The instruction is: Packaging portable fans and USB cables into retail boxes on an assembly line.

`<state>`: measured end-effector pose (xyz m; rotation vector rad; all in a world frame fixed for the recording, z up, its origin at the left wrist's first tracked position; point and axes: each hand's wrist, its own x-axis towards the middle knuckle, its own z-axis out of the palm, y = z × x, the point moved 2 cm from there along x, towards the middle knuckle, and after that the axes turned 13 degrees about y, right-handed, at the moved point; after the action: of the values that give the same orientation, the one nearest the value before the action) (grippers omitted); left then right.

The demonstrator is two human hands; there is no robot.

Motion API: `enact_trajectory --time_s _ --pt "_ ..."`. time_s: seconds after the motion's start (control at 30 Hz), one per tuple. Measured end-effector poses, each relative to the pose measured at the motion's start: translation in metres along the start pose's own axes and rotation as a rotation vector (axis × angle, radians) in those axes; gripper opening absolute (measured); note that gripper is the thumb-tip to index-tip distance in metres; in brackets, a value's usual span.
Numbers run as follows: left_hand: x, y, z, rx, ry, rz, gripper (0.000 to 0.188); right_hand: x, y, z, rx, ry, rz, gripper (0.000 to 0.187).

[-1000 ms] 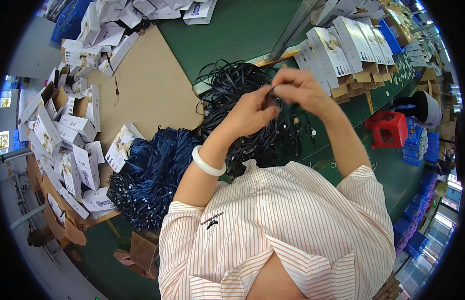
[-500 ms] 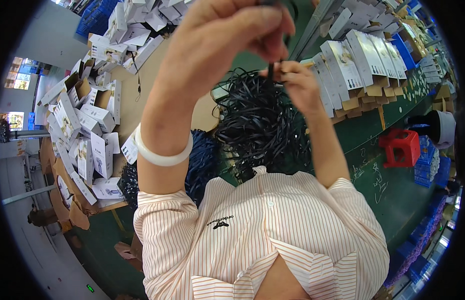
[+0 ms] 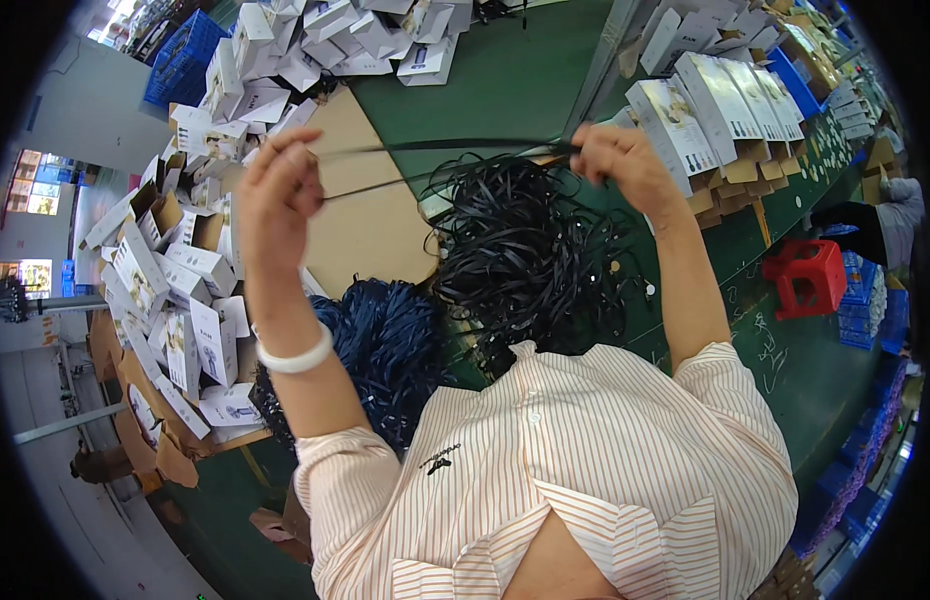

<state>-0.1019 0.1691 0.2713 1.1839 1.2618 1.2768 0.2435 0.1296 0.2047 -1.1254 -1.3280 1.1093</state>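
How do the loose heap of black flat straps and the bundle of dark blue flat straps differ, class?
Colour: the loose heap of black flat straps is black; the bundle of dark blue flat straps is navy.
Arrangement: the black heap spreads in open, tangled loops, while the blue bundle looks denser.
View: the left forearm crosses in front of the blue bundle, not the black heap.
Shared: both contain many narrow strips.

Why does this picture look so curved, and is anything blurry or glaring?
Head view: straight edges bend toward a black, rounded rim, as a fisheye lens makes them; head view: the black strap smears near the left hand, probably from motion; head view: the windows at far left look washed out, and the navy bundle shines.
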Motion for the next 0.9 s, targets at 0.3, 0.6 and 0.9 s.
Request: enact_trajectory --time_s 0.3,0.6,0.9 --pt "-0.087 -0.115 0.102 0.471 -0.019 0.525 0.091 0.015 0.023 0.086 0.962 0.311 0.509 0.034" --pt "-0.11 -0.169 0.101 -1.003 -0.071 -0.677 0.031 -0.014 0.019 0.118 0.752 0.096 0.433 0.014" --pt "-0.116 -0.195 0.095 -1.333 0.149 -0.801 0.034 -0.033 0.071 0.158 -0.703 -0.04 -0.696 0.009"
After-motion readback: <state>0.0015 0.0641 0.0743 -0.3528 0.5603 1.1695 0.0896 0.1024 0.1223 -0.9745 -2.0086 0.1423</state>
